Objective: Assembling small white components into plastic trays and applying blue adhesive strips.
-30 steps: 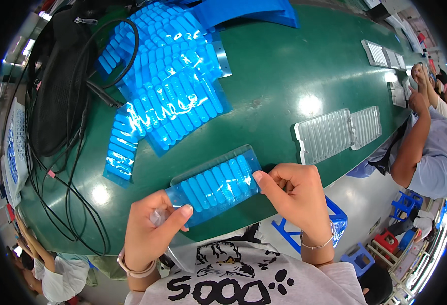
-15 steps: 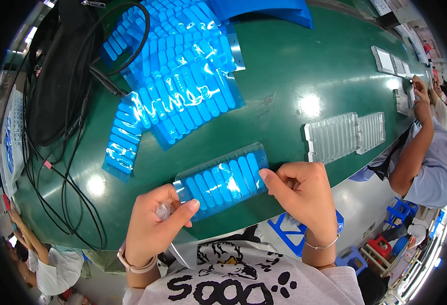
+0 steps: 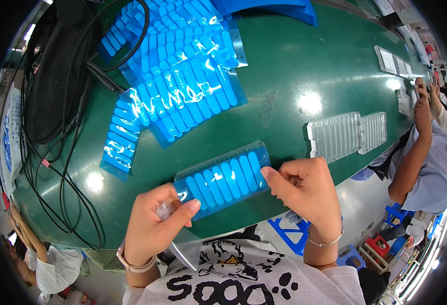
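Note:
A sheet of blue rounded strips on clear blue film (image 3: 225, 179) lies slanted over a clear plastic tray (image 3: 218, 156), whose rim shows along the far edge. My left hand (image 3: 157, 218) is closed on the sheet's left end, thumb on top. The same hand also has crumpled clear plastic (image 3: 164, 210) in its curled fingers. A pale, pointed piece (image 3: 184, 256) sticks out below this hand; its kind is unclear. My right hand (image 3: 305, 189) pinches the sheet's right end between thumb and curled fingers.
A pile of similar blue strip sheets (image 3: 183, 86) covers the far left of the green table (image 3: 274, 101). Clear ribbed trays (image 3: 335, 134) lie to the right. A black mesh bag (image 3: 58, 86) and cables (image 3: 73, 203) are at the left. A co-worker's arm (image 3: 421, 137) reaches in at right.
The right hand has shifted slightly, and the sheet's right end with it. Glare on the strips has moved and shrunk. Both hands keep their hold.

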### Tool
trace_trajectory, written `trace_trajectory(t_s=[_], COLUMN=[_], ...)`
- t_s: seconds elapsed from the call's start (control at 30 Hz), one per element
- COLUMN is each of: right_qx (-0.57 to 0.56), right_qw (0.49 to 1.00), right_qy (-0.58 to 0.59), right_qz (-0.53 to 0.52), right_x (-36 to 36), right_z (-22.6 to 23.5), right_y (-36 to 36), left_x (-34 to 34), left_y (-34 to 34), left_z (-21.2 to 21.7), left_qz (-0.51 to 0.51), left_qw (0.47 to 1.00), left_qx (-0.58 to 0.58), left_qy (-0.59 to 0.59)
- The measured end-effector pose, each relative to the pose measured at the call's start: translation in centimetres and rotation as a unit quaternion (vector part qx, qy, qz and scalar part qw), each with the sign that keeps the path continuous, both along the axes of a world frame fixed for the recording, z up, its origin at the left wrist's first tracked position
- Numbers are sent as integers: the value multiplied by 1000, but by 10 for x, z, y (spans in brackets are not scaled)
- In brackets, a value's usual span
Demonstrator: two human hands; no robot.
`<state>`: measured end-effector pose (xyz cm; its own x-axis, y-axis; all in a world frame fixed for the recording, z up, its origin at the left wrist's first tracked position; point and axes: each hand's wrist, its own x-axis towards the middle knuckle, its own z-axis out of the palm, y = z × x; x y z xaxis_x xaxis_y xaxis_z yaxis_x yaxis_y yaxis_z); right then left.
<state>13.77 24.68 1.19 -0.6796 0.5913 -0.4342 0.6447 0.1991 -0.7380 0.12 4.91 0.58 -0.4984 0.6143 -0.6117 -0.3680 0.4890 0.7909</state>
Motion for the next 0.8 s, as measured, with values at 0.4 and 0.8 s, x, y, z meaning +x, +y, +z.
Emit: trace_trajectory(t_s=[0.4, 0.8], right_qx=[45, -8], right_qw=[999, 995], right_qy=[19, 64], right_qz=[7, -74], right_x=[-1, -6], right_z=[0, -3], right_y=[-2, 2], left_x=[-1, 1], left_y=[2, 0], left_z=[0, 0], left_qz=[-6, 0], left_qw=[1000, 1000], left_qx=[5, 13], left_qy=[-1, -5])
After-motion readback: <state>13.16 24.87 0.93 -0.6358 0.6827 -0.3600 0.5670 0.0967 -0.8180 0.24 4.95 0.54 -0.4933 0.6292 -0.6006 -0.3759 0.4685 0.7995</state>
